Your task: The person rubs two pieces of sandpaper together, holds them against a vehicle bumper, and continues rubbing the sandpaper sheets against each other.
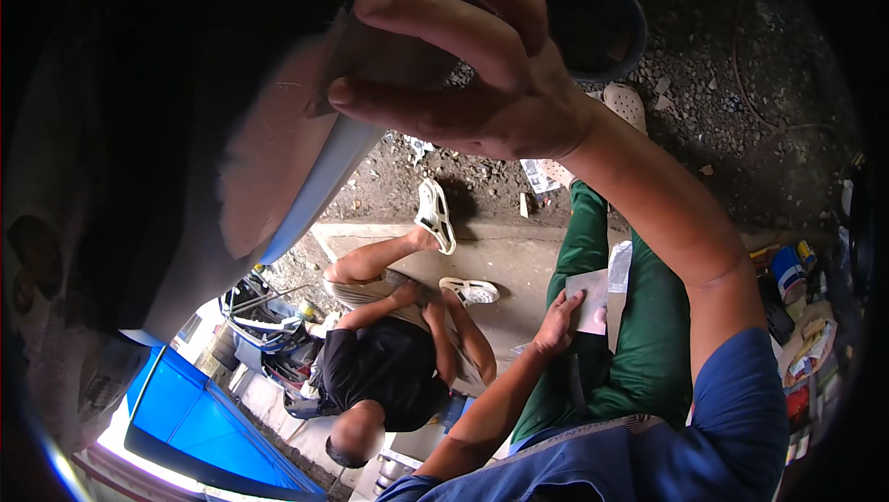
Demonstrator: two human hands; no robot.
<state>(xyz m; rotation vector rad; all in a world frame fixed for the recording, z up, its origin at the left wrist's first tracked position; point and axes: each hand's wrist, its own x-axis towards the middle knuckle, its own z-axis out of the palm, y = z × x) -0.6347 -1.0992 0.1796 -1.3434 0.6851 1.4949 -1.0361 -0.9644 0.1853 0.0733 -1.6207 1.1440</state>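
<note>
Raised high in front of me, my right hand (491,67) has its thumb and fingers closed on a thin, dark flat sheet (384,48); I cannot make out its exact kind. The sheet is up against or very near a large dark panel (120,178) with a pinkish smooth patch (278,150) on it. Down at my lap, my left hand (557,324) grips a pale grey square plate (585,296) over my green trousers. A shiny silver strip (620,270) stands beside that plate, against my thigh.
A person (389,368) in a black shirt sits close by on the left. Beyond my right hand is a dark round tub (593,20) on gravelly ground. Cans and rags (792,298) clutter the right side. At lower left are tools (278,335) and a blue sheet (194,409).
</note>
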